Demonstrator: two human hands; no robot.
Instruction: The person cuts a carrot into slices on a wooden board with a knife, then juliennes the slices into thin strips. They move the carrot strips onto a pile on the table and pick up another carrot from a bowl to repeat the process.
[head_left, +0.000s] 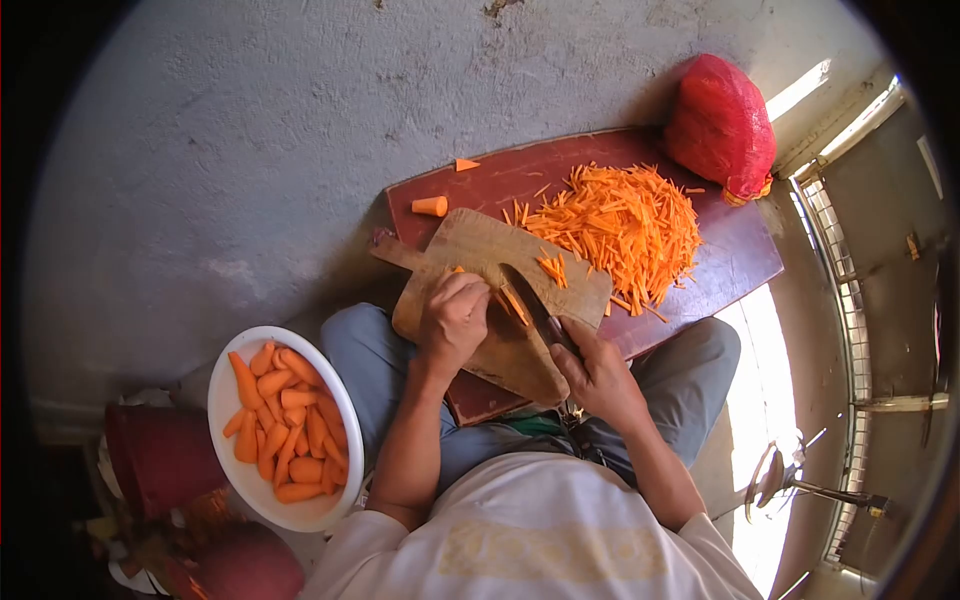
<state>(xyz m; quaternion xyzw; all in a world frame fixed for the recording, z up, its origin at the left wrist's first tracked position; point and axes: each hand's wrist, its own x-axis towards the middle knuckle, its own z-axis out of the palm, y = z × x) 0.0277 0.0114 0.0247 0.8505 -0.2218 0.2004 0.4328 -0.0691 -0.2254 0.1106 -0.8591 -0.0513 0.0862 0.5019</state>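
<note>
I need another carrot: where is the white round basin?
In the head view, the white round basin stands at the person's left, beside their blue-grey trouser leg, with orange carrots in it.

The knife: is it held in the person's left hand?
No, the knife is in the right hand, while the left hand rests at the cutting board.

No readable lettering, label or number shows; the pale shirt (520, 510) perhaps bears a print, too faint to read.
</note>
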